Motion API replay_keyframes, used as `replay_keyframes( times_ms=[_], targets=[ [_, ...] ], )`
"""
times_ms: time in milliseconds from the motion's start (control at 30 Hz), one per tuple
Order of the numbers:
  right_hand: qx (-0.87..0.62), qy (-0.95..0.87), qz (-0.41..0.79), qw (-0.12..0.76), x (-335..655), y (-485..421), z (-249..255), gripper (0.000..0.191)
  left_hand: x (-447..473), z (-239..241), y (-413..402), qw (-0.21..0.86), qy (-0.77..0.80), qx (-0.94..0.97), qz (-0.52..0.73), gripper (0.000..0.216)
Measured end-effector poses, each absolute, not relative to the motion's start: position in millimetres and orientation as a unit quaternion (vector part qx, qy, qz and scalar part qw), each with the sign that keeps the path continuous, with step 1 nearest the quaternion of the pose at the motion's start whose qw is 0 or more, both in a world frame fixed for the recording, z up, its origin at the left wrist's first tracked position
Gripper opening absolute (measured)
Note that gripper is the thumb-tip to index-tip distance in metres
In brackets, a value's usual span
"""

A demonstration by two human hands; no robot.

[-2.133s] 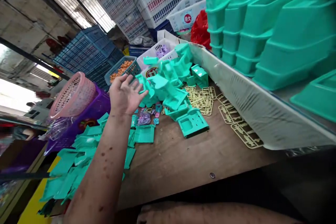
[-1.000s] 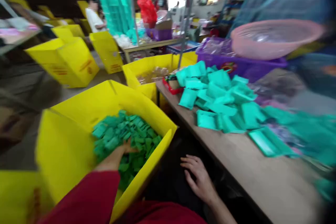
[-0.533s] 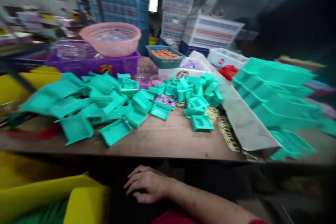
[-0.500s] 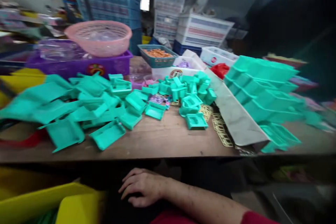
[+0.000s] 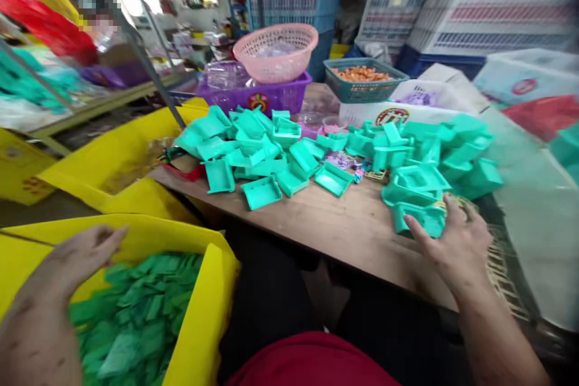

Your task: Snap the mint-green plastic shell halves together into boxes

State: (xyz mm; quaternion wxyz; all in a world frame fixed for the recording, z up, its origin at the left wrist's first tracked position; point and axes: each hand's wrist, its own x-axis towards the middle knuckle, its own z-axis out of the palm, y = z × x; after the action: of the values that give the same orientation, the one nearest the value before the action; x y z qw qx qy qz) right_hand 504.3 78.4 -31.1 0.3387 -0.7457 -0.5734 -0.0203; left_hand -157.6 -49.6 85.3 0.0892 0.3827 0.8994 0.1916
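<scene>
My left hand (image 5: 93, 250) hangs over a yellow bin (image 5: 205, 313) with many green plastic pieces (image 5: 145, 307) inside. Its fingers are curled in, and I cannot make out whether anything is between them. On the right of the table, my right hand (image 5: 459, 241) reaches in with thumb and fingers apart. Its thumb lies at a small turquoise plastic box (image 5: 418, 220), with the index finger at the box's far right side. Behind that box is a heap of similar small turquoise parts (image 5: 391, 148). Wider turquoise trays (image 5: 262, 193) lie piled on the left of the table.
A purple crate (image 5: 280, 96) carries a pink basket (image 5: 275, 51). Beside it stands a teal basket (image 5: 366, 81) of orange parts. A pale slanted board (image 5: 538, 211) runs along the right side. Another yellow bin (image 5: 117, 151) sits left of the table (image 5: 335, 229).
The view has swung left. My right hand has gone from my lap up to the small turquoise box on the table. My left hand has come into view over the yellow bin.
</scene>
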Motion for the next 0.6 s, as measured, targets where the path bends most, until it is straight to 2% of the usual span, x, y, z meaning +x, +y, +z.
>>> replay_keyframes(
  times_ms=[67, 100, 167, 233, 300, 400, 433, 533, 600],
  targets=[
    [-0.781, -0.555, 0.046, 0.284, 500.9, 87.4, -63.3, 0.124, -138.9, 96.7, -42.8, 0.082, 0.886, 0.397, 0.227, 0.027],
    [-0.781, -0.559, 0.069, 0.271, 497.9, 88.1, -73.4, 0.120, -121.7, 94.7, -28.2, 0.080, 0.867, 0.425, 0.246, 0.025],
    [-0.762, -0.577, 0.083, 0.282, 496.5, 84.1, -82.4, 0.107, -79.7, 78.2, 14.3, 0.090, 0.834, 0.483, 0.252, 0.035],
    [-0.724, -0.595, 0.090, 0.338, 503.0, 74.0, -81.8, 0.094, -38.2, 55.0, 57.3, 0.112, 0.829, 0.499, 0.227, 0.041],
    [-0.662, -0.595, 0.157, 0.429, 513.2, 56.0, -77.5, 0.094, -4.1, 37.2, 84.7, 0.114, 0.842, 0.484, 0.211, 0.042],
    [-0.509, -0.483, 0.385, 0.599, 520.8, 16.3, -71.1, 0.128, 29.4, 30.8, 90.6, 0.087, 0.857, 0.456, 0.224, 0.046],
    [-0.480, -0.458, 0.418, 0.621, 518.8, 3.3, -70.2, 0.133, 35.7, 32.9, 87.5, 0.078, 0.855, 0.455, 0.237, 0.046],
    [-0.429, -0.413, 0.474, 0.649, 499.5, -21.0, -73.0, 0.104, 47.8, 42.6, 79.1, 0.046, 0.829, 0.474, 0.295, 0.033],
    [-0.350, -0.355, 0.548, 0.672, 479.9, -24.7, -77.2, 0.104, 62.2, 47.6, 73.4, 0.020, 0.793, 0.507, 0.337, 0.020]
  ],
)
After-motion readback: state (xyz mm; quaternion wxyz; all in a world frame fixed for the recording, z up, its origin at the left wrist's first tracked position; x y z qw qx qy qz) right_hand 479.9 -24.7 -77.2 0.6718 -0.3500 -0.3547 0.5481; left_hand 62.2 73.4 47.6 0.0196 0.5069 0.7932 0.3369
